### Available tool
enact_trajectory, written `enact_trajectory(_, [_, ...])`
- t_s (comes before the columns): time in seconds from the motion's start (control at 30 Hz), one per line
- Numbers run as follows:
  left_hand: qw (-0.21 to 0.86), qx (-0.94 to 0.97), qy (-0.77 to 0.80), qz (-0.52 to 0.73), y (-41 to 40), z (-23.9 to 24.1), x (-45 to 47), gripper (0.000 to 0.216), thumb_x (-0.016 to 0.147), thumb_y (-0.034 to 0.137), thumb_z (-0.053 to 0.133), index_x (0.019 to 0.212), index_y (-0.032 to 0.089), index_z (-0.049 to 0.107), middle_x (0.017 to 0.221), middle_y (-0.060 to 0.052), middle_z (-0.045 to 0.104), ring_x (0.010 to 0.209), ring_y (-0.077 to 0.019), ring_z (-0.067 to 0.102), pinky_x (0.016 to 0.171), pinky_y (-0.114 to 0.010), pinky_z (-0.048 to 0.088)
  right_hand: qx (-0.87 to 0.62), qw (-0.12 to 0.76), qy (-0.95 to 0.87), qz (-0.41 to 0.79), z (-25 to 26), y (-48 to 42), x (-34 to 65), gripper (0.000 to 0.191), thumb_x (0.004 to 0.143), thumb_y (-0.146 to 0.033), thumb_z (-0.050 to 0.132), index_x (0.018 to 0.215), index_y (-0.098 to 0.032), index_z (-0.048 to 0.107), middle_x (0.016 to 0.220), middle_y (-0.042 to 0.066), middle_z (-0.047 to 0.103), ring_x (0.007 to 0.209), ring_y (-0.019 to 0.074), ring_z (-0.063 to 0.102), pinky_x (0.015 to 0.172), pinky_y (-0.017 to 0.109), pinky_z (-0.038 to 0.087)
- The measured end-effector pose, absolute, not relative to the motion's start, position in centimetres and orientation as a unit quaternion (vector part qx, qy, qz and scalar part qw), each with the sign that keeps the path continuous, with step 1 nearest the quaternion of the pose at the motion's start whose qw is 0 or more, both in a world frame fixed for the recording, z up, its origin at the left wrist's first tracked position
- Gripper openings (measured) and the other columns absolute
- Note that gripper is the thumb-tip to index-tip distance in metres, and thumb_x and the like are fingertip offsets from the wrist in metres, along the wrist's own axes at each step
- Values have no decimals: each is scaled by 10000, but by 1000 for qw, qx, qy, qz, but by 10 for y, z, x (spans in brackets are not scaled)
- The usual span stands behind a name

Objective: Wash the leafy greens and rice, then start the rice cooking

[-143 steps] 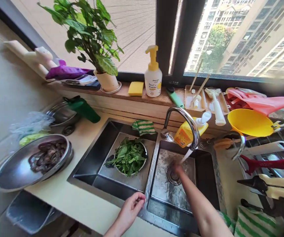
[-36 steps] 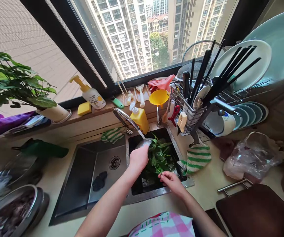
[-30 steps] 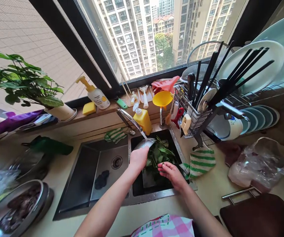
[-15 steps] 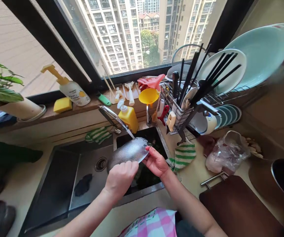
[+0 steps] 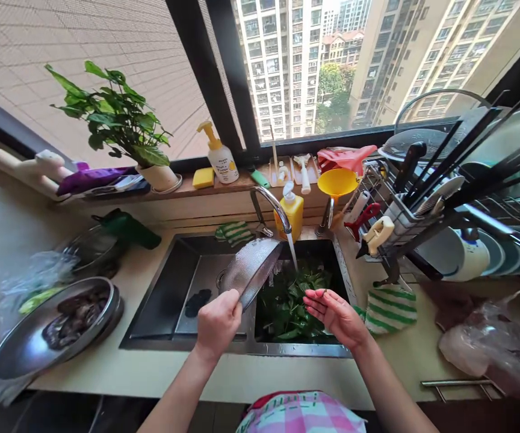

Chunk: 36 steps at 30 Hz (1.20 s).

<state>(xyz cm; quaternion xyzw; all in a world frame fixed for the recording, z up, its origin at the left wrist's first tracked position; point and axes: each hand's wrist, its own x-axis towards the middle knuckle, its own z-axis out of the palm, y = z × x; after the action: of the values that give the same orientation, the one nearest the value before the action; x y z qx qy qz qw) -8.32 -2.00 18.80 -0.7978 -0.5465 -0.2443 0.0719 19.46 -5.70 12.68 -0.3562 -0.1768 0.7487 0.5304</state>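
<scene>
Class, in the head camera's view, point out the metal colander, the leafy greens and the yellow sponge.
Metal colander [image 5: 251, 269]: head view, on its perforated outer side.
Leafy greens [image 5: 289, 305]: head view, on leaves in the right-hand basin.
Yellow sponge [image 5: 203, 178]: head view, on its front face.

Kitchen, with sink [image 5: 300, 349] and faucet [image 5: 275, 201]

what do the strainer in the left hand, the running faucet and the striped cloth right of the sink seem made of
Strainer: probably stainless steel, silvery with fine perforations or mesh. Faucet: likely chrome-plated metal, polished, with bright highlights. Striped cloth: seemingly woven fabric, matte and limp.
</scene>
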Motion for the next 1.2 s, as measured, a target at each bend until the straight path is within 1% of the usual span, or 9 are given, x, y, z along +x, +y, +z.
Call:
enact_trajectory(0.1, [-81,-687,-660,-293,-20,184,-95,249,730,112,439,550,212,300,506,73,268,467,-87,301,504,-227,250,-411,522,-136,735,109,-68,200,283,675,-398,773,880,-217,698,959,35,723,930,181,659,910,362,463])
enact_trajectory(0.2, [-254,-566,-678,-394,-12,168,-103,256,641,146,493,554,208,261,529,84,220,487,-73,247,490,-206,218,-449,521,-103,719,100,-74,206,321,617,-384,812,867,-211,709,833,19,723,810,157,669,829,318,505])
enact_trajectory(0.33, [-522,-354,-609,-480,0,122,-92,252,545,174,553,596,211,309,504,115,311,438,-42,272,449,-163,236,-461,552,-63,692,99,-75,222,333,578,-371,832,848,-212,719,780,8,716,753,142,663,772,287,535])
enact_trajectory(0.5, [-616,-302,-556,-470,4,64,-40,286,523,279,632,685,214,405,559,75,489,457,-87,475,467,-213,397,-479,592,-48,647,103,-82,248,350,539,-363,847,834,-222,723,779,0,721,751,138,664,781,281,547])
enact_trajectory(0.6, [-629,-308,-528,-479,10,47,-14,324,528,341,644,720,213,418,607,56,517,507,-102,516,532,-254,451,-493,599,-56,628,100,-92,261,344,548,-371,837,839,-226,725,780,4,722,760,156,671,793,313,553])
enact_trajectory(0.73, [-591,-370,-521,-492,31,51,-12,288,585,359,599,719,218,387,623,66,472,536,-82,457,565,-232,418,-515,599,-52,611,91,-104,272,345,538,-389,834,828,-234,731,782,10,727,761,171,679,777,328,565])
enact_trajectory(0.93, [-456,-525,-551,-460,46,93,-33,211,647,216,528,583,214,327,579,68,292,568,-95,333,600,-221,330,-538,558,-56,629,77,-100,270,357,508,-397,847,805,-238,730,747,2,727,727,152,681,729,281,576])
enact_trajectory(1.1, [-374,-611,-574,-397,22,131,-53,129,633,109,526,607,217,462,657,27,456,692,-141,444,734,-260,346,-582,496,-124,632,66,-84,258,395,481,-401,856,815,-233,732,820,16,742,742,163,687,716,260,583])
enact_trajectory(1.2, [-286,-635,-615,-370,6,144,-76,137,691,107,478,617,220,458,675,13,466,706,-150,462,734,-262,342,-616,466,-148,618,61,-78,244,399,437,-393,868,768,-211,740,870,23,744,736,168,685,681,242,589])
